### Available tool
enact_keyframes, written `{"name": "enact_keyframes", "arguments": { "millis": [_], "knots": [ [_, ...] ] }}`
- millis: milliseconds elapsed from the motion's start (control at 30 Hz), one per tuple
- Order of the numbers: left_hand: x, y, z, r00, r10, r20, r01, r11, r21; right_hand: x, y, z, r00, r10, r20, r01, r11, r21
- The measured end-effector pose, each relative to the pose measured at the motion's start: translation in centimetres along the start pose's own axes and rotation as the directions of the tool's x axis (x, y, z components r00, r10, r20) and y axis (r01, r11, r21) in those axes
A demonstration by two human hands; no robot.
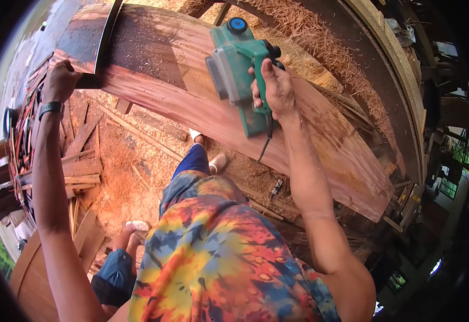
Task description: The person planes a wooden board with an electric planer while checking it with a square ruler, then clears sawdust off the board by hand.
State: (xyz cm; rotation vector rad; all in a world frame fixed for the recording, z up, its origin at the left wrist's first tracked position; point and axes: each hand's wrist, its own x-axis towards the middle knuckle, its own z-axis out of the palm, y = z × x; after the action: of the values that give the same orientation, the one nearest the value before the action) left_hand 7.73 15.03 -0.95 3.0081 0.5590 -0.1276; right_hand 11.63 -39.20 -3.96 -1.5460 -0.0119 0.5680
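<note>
Your green power planer (232,70) is over that smooth, streaky reddish plank (159,96), right hand (277,91) wrapped round its handle. Left hand (61,80) grips the dark angled piece (89,81) at the plank's left end. Fluffy orange sawdust (127,172) below, curly shavings (347,64) beyond.

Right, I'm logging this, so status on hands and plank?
Left hand on dark angled piece. Right hand gripping green planer, over plank. Dark debris on plank.

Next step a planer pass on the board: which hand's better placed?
Right, I'd say. The right hand grips the green planer over the board; the left hand is away at the dark L-shaped piece.
</note>
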Motion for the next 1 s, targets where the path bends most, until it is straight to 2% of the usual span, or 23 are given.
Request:
{"name": "enact_keyframes", "arguments": {
  "millis": [100, 200, 300, 367, 400, 467, 500, 633, 667, 767, 900, 1000],
  "knots": [
    [0.2, 0.1, -0.2, 1.000, -0.004, 0.025, 0.003, 0.999, 0.038, 4.4, -0.7, 2.7, 0.998, -0.062, 0.012, 0.061, 0.995, 0.077],
    [-0.6, 2.1, -1.3, 0.999, -0.041, -0.016, 0.042, 0.994, 0.096, 3.9, -0.7, 5.2, 0.999, -0.046, -0.006, 0.046, 0.993, 0.109],
    [-0.8, 2.2, -1.6, 0.999, -0.009, -0.034, 0.013, 0.993, 0.118, -1.7, 0.8, 7.7, 0.999, -0.015, -0.036, 0.017, 0.997, 0.071],
    [-0.5, 1.9, -1.5, 0.999, -0.041, 0.008, 0.040, 0.994, 0.103, -6.7, 2.2, 8.6, 1.000, -0.017, 0.006, 0.017, 0.999, 0.049],
    [-0.3, 1.8, -1.6, 0.998, -0.055, 0.026, 0.052, 0.994, 0.094, -9.5, 3.0, 8.8, 0.999, 0.039, 0.012, -0.039, 0.998, 0.041],
    [-0.5, 1.8, -1.4, 0.998, -0.056, -0.004, 0.056, 0.995, 0.085, -14.3, 5.1, 9.7, 1.000, 0.026, 0.013, -0.027, 0.995, 0.097],
    [-0.5, 1.8, -1.2, 0.998, -0.059, -0.020, 0.061, 0.995, 0.083, -16.4, 5.5, 9.9, 0.997, 0.072, 0.040, -0.076, 0.992, 0.100],
    [-0.6, 2.0, -1.3, 0.997, -0.077, 0.000, 0.076, 0.993, 0.093, -19.3, 6.7, 10.3, 0.995, 0.088, 0.040, -0.091, 0.992, 0.087],
    [-0.6, 2.0, -1.4, 0.997, -0.073, 0.008, 0.071, 0.990, 0.120, -19.1, 6.4, 10.1, 0.991, 0.120, 0.056, -0.124, 0.989, 0.080],
    [-0.5, 1.1, -0.5, 0.994, -0.069, -0.083, 0.070, 0.998, 0.010, -16.8, 5.8, 10.5, 0.994, 0.097, 0.049, -0.100, 0.993, 0.068],
    [-0.7, 1.7, -0.7, 0.993, -0.055, -0.105, 0.061, 0.997, 0.053, -10.1, 3.6, 11.8, 0.999, 0.020, 0.043, -0.020, 1.000, -0.001],
    [-1.1, 2.5, -1.5, 0.995, -0.094, -0.034, 0.095, 0.994, 0.047, -2.9, 1.3, 13.8, 1.000, -0.002, 0.021, 0.003, 0.999, -0.036]
  ]
}}
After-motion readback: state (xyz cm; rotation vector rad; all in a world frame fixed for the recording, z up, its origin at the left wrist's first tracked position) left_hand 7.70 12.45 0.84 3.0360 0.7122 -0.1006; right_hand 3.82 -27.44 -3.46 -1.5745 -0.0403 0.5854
